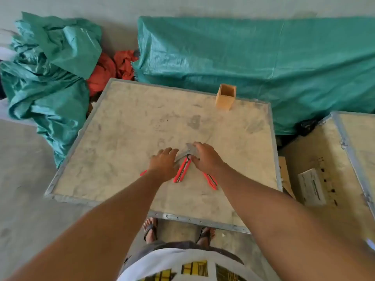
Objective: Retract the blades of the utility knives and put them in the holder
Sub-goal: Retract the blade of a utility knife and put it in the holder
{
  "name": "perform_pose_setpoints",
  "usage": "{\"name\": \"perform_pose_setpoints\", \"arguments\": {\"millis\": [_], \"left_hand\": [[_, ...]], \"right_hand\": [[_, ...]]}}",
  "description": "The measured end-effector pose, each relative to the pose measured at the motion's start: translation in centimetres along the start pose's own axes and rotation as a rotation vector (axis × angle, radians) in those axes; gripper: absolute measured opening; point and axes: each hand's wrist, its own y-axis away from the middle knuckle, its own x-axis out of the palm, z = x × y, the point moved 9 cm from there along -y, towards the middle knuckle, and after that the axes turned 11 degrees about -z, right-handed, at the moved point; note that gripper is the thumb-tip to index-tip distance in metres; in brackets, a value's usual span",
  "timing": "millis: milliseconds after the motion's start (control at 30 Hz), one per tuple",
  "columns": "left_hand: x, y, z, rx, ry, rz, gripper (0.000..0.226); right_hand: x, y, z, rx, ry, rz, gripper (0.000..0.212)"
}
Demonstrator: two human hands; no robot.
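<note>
Both your hands are down on the worktop (125, 126) among three red knives; left hand (163, 165) spread flat over one, right hand (206, 158) covering another; whether either grips, I cannot tell; middle knife (182, 169) points away, blade out; holder (225, 96) far ahead, right-hand side nearer.

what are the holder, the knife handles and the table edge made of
The holder looks like light, unpainted wood: a square box with matte tan walls. The knife handles seem to be glossy red plastic with dark inlays, though blur leaves that open. The table has a worn, smudged board top, and its edge looks like dull grey metal strip with small fasteners.
</note>
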Motion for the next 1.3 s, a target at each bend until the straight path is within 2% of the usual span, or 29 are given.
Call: {"name": "perform_pose_setpoints", "arguments": {"millis": [133, 300, 433, 500, 633, 733, 900, 1033, 1233, 1300], "left_hand": [[3.8, 3.1, -0.2, -0.091, 0.043, 0.033, 0.057], [7.5, 3.7, 0.5, -0.232, 0.136, 0.077, 0.062], [8.7, 3.1, 1.0, -0.289, 0.17, 0.073, 0.06], [8.7, 2.5, 1.3, -0.282, 0.181, 0.057, 0.052], [8.8, 1.7, 1.6, -0.263, 0.267, 0.073, 0.021], [8.7, 1.5, 2.0, -0.276, 0.391, 0.063, 0.016], [7.5, 1.7, 2.2, -0.253, 0.568, 0.09, 0.022], [6.1, 2.5, 2.3, -0.246, 0.662, 0.17, 0.045], [3.8, 3.2, 2.6, -0.124, 0.701, 0.268, 0.052], [2.1, 2.9, 2.0, -0.065, 0.742, 0.277, 0.061]], "right_hand": [[3.0, 1.6, -0.7, 0.069, -0.051, 0.107, 0.046], [6.0, 1.8, -2.0, 0.146, -0.065, 0.181, 0.059], [6.9, 0.9, -3.0, 0.268, -0.121, 0.155, 0.06], [6.9, 0.2, -3.1, 0.295, -0.138, 0.129, 0.053], [7.0, -0.9, -3.2, 0.359, -0.139, 0.088, 0.04], [6.8, -1.2, -3.5, 0.436, -0.162, 0.05, 0.033], [7.1, -0.5, -4.0, 0.561, -0.26, 0.002, 0.024], [6.6, 1.4, -4.6, 0.766, -0.512, -0.093, 0.016], [3.6, 1.7, -2.8, 0.7, -0.661, -0.126, 0.018], [2.0, 1.0, -1.9, 0.65, -0.683, -0.131, 0.02]]}}
